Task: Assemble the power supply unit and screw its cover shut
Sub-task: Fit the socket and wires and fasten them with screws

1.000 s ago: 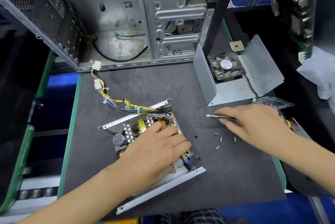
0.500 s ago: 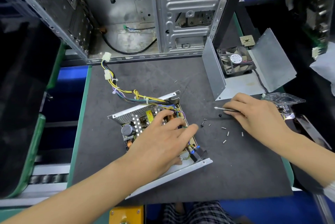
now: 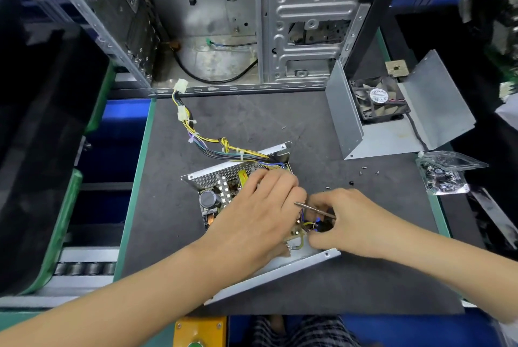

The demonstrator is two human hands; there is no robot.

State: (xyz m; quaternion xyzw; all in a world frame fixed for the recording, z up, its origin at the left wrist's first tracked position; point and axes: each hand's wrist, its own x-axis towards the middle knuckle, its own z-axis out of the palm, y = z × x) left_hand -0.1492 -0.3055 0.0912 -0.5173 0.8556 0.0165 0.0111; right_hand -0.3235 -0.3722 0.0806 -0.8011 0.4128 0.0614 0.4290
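Power supply unit (image 3: 224, 192): open sheet-metal tray with exposed circuit board, mid-tabletop (image 3: 252, 122). Likely rigid, moderately heavy; board fragile, best held by tray edges. Left hand (image 3: 260, 214): palm down, fingers spread flat on the board. Right hand (image 3: 353, 220): fingers pinching tweezers (image 3: 314, 208) over the tray's right corner.

Power supply base (image 3: 280, 265) mid-mat; cover (image 3: 392, 139) behind-right; screws (image 3: 364, 174) between; computer case (image 3: 305, 38) behind.
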